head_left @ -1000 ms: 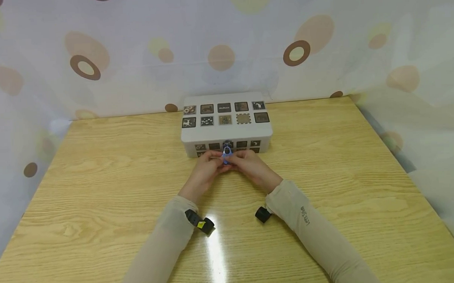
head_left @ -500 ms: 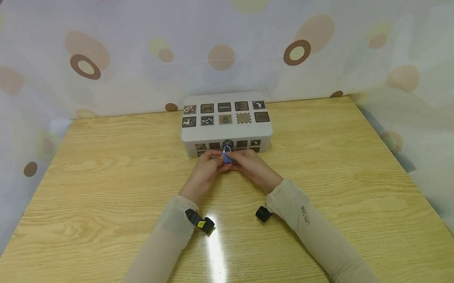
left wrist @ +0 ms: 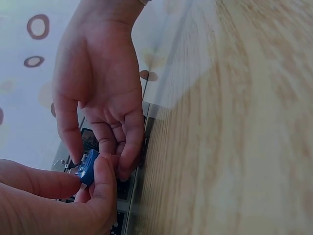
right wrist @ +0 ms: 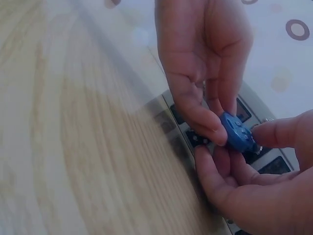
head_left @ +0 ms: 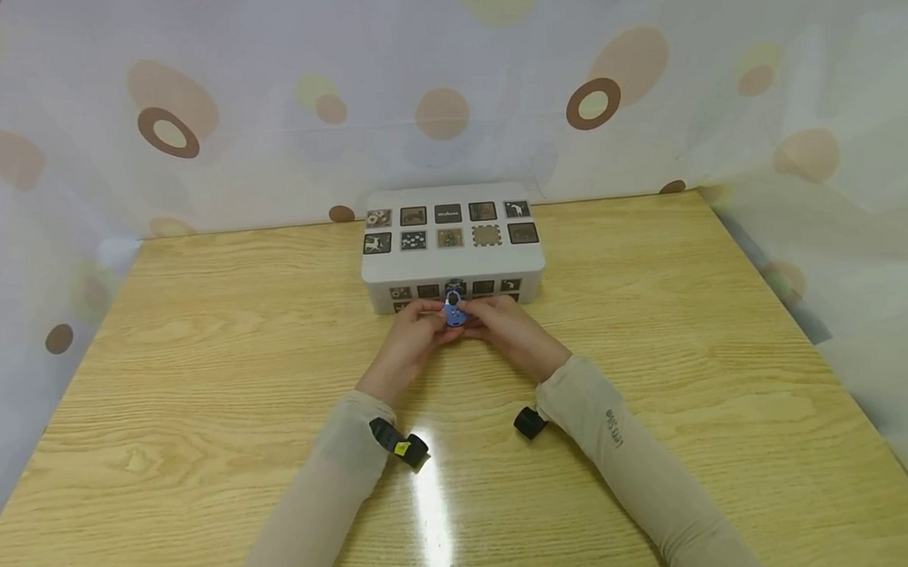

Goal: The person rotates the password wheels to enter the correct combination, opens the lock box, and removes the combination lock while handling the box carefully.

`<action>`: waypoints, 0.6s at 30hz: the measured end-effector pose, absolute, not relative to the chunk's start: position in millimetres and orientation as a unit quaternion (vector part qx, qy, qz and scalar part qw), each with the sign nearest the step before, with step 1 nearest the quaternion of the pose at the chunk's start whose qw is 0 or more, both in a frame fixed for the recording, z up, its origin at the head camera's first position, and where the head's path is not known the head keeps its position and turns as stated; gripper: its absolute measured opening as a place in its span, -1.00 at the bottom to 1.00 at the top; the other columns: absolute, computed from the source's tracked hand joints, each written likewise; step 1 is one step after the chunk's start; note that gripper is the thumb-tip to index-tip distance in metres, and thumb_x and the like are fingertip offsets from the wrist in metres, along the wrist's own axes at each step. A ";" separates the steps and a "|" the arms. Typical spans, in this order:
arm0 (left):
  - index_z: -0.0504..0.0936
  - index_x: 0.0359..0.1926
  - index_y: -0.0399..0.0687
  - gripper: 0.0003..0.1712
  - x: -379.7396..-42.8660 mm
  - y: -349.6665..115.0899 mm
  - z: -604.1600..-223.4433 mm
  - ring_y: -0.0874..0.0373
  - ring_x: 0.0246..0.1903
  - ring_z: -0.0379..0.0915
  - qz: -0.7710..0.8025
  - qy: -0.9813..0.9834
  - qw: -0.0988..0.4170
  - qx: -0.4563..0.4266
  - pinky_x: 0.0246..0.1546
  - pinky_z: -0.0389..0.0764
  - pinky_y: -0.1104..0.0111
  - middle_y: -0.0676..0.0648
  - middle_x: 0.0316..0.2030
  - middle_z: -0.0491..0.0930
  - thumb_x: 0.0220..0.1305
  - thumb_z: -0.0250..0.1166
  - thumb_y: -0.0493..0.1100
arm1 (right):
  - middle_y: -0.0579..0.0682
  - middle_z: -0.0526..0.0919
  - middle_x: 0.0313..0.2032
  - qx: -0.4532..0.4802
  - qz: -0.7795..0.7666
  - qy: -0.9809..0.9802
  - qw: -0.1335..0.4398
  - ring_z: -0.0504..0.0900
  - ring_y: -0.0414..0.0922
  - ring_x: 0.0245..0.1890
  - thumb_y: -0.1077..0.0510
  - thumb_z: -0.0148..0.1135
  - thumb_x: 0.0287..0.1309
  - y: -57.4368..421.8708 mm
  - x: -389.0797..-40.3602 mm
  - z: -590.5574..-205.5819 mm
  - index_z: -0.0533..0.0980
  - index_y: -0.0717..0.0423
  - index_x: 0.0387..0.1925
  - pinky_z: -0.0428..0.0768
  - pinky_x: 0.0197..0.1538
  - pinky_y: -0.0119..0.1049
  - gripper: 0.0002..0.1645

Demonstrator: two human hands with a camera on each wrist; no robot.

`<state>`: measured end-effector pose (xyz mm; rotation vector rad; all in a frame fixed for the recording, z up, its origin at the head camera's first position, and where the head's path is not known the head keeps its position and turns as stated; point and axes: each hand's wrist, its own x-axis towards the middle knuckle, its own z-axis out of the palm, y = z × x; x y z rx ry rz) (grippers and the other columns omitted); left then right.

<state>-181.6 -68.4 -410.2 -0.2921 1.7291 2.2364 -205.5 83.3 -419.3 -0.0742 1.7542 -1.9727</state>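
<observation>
The left hand (head_left: 407, 339) and right hand (head_left: 512, 333) pinched the blue padlock (head_left: 455, 318) with curled fingers from opposite sides, probably to steady its small body, right by the pale box's (head_left: 453, 261) front.

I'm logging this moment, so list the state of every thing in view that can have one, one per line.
Box: lid closed, resting on the table
Clasp: too small to tell
Padlock: held at the box's front; locked or not, cannot tell
Left hand: pinches the padlock
Right hand: grips the padlock
Sleeves: down to the wrists
</observation>
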 end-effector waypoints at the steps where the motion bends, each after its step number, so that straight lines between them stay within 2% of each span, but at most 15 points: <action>1: 0.23 0.14 -0.54 -0.66 -181.8 -68.6 -409.8 0.12 -0.27 0.51 0.777 0.602 0.150 -0.102 0.01 0.59 0.34 -0.42 0.04 0.37 0.39 -0.06 -0.49 | 0.11 0.60 -0.20 -0.029 -0.724 0.643 0.249 0.62 -0.19 -0.25 0.26 -0.05 0.39 84.2 -206.0 -418.6 0.38 0.64 0.05 0.61 0.05 -0.29 -0.57; 10: 0.25 0.14 -0.52 -0.66 -182.5 -68.3 -407.3 0.14 -0.28 0.51 0.776 0.601 0.155 -0.108 0.03 0.58 0.33 -0.32 -0.03 0.40 0.38 -0.04 -0.48 | -0.01 0.63 -0.34 -0.039 -0.717 0.649 0.251 0.63 -0.24 -0.33 0.30 -0.03 0.35 85.6 -207.8 -420.5 0.36 0.70 0.02 0.64 -0.08 -0.38 -0.57; 18: 0.26 0.11 -0.53 -0.69 -180.9 -67.4 -407.0 0.14 -0.30 0.51 0.780 0.598 0.151 -0.105 0.01 0.60 0.32 -0.29 -0.10 0.40 0.37 -0.04 -0.50 | 0.10 0.58 -0.19 -0.031 -0.709 0.656 0.256 0.61 -0.23 -0.27 0.31 -0.03 0.34 86.2 -207.8 -418.8 0.37 0.66 0.04 0.62 -0.04 -0.37 -0.59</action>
